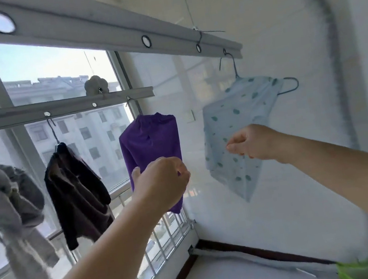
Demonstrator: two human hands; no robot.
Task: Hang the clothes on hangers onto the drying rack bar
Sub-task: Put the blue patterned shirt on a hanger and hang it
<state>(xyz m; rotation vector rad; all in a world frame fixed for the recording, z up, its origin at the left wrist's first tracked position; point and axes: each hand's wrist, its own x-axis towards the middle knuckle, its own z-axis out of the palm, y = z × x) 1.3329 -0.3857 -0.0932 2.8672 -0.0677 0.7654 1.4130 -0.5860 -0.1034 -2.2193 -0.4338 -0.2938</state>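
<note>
we see two grey drying rack bars with round holes, a near bar (98,30) running overhead toward the wall and a far bar (57,107) along the window (51,71). a blue wire hanger (289,87) hooks into the end hole of the near bar, and on it hangs a pale blue shirt (237,131) with green spots, tilted, close to the white wall (283,39). our right hand (254,143) pinches the shirt's fabric at mid-height, fingers clenched on it. our left hand (162,179) is closed around the lower part of a purple garment (150,144) that hangs from the end of the far bar. farther left on that bar hang a dark garment (75,192) and a grey garment (6,198), each on its own hook. a bright green thing (360,271) shows at the bottom right edge, too blurred for us to identify.
</note>
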